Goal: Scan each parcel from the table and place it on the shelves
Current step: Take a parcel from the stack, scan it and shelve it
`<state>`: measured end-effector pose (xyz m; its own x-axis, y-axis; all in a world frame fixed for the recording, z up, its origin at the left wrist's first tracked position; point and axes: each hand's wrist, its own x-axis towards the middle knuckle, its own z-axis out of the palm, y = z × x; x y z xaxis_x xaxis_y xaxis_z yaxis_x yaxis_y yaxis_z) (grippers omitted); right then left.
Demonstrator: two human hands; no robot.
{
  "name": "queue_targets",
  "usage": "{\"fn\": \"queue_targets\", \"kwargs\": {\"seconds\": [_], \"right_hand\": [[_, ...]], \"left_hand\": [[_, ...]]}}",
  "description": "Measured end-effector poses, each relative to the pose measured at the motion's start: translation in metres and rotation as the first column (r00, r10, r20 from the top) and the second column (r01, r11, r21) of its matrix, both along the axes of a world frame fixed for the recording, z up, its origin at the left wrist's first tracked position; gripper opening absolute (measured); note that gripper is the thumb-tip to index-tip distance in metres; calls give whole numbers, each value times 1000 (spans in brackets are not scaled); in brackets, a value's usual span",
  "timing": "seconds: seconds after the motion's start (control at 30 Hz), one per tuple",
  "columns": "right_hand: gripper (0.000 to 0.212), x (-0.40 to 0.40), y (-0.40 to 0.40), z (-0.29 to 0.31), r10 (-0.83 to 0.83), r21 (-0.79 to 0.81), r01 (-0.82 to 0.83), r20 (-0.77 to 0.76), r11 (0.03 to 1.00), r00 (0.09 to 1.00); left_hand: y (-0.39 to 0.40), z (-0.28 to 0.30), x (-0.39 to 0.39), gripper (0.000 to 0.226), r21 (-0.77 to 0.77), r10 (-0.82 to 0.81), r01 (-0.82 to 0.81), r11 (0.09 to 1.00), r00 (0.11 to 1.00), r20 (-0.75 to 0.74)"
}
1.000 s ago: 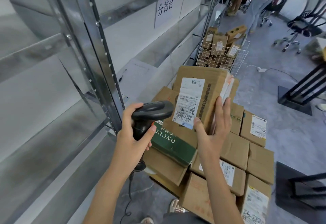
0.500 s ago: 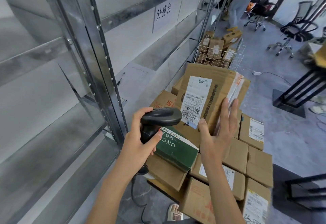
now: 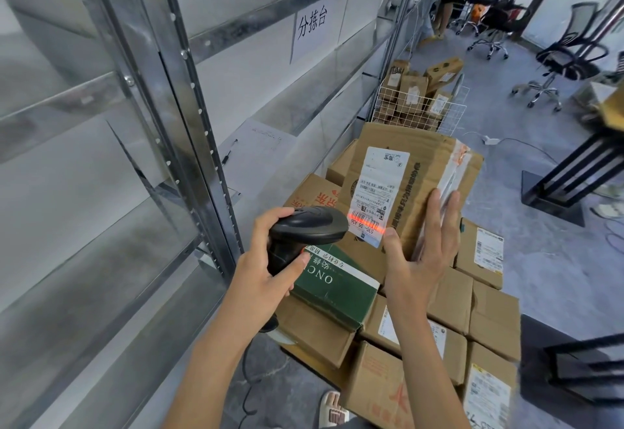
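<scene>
Cardboard parcel [image 3: 422,172] against right hand [image 3: 418,260]

One head-worn camera looks forward and down, close over both forearms, with shelves [image 3: 141,145] hard on its left and floor [image 3: 526,226] stretching right.

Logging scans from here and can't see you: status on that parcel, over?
Left hand grips scanner. Right hand holds parcel upright over the stack, thumb beside label. Red scan line on barcode. Nothing blocking.
</scene>
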<state>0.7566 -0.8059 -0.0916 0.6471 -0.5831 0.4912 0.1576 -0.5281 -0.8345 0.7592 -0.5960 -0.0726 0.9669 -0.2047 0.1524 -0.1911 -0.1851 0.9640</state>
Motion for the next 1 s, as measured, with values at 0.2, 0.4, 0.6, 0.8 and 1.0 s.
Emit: {"fn": "queue_targets", "kwargs": {"seconds": [0.2, 0.4, 0.6, 0.8, 1.0], "right_hand": [[73, -5, 1, 2, -14, -40, 14, 2, 999, 1000], [73, -12, 3, 1, -3, -15, 4, 14, 1000, 1000], [74, -22, 9, 1, 10, 27, -10, 18, 1000, 1000], [74, -34, 26, 3, 45, 52, -46, 24, 998, 999], [73, -43, 64, 11, 182, 101, -184, 36, 978, 983]], "left_hand": [[1, 4, -9, 67, -9, 37, -37, 999, 999, 20], [8, 12, -23, 68, 1, 53, -53, 999, 997, 63], [21, 20, -39, 69, -20, 69, -68, 997, 993, 99], [39, 22, -59, 69, -38, 106, -103, 994, 990, 97], [78, 25, -72, 69, -62, 249, -243, 968, 963, 100]]}}
